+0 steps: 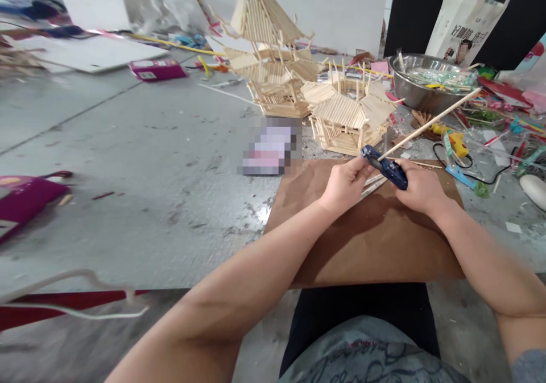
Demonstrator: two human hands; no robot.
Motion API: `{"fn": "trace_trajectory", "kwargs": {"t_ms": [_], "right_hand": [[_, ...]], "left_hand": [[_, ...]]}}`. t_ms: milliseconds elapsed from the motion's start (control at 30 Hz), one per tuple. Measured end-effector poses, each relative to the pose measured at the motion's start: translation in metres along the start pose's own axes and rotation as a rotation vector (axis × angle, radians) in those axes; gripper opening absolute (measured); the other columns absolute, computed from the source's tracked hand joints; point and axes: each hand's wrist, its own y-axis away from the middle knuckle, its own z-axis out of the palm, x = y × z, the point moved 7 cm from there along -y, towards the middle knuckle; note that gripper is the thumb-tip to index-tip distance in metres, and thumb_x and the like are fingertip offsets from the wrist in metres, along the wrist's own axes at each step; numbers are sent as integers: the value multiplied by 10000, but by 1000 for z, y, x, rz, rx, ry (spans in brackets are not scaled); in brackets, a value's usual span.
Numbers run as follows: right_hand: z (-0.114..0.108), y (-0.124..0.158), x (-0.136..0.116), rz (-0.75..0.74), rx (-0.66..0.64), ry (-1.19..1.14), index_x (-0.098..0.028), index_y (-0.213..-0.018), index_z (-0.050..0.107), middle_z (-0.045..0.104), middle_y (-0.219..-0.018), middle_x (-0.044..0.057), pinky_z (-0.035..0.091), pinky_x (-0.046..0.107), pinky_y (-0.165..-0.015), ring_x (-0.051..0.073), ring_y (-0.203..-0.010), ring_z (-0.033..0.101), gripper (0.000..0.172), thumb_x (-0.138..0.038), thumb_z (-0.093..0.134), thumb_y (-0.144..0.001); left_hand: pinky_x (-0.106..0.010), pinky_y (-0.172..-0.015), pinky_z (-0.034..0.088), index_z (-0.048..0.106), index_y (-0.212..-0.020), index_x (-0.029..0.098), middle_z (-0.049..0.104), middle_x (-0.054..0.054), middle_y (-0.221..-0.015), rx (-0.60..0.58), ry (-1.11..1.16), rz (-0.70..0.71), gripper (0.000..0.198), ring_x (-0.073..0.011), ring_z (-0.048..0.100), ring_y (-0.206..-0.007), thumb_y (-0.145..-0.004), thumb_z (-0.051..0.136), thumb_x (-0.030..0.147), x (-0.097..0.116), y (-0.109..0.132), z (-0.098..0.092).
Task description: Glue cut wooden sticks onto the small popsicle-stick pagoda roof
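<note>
Over a brown paper sheet (362, 246), my two hands are close together. My right hand (420, 187) is closed around a dark blue hand tool (390, 170), which looks like a cutter. A long thin wooden stick (430, 123) passes at the tool's jaws and slants up to the right. My left hand (346, 181) pinches at the jaw end, where the stick's near end seems to be; the fingers partly hide it. Pale strips with dark marks (372, 185) lie beneath the hands. Just beyond stands a small stick-built pavilion model (347, 113).
A taller tiered stick tower (273, 59) stands behind. A blurred-out phone (268, 147) lies left of the paper. To the right are a steel bowl (426, 93) of wrapped sticks, a yellow glue gun (456, 143) with its cord, and scattered scraps. Purple packs (157, 70) lie left.
</note>
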Motion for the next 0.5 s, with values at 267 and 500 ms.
{"fn": "trace_trajectory", "kwargs": {"t_ms": [267,500], "right_hand": [[-3,5,-3,70,-115,-30,-190,-998,575,692,-868,97,434,308,-638,251,-771,638,293,-286,484,-737],[21,25,6,270,-586,-404,-198,-563,479,536,-415,-4,401,223,-467,143,-426,557,125,-222,443,-680]], "left_hand": [[-173,-566,383,626,-761,122,587,4,-616,-74,-89,-101,251,-103,520,-589,-834,464,299,-10,-2,6],[-234,-578,395,624,-839,168,674,-61,-750,-392,-512,-195,300,-185,620,-682,-891,381,336,-15,6,30]]}}
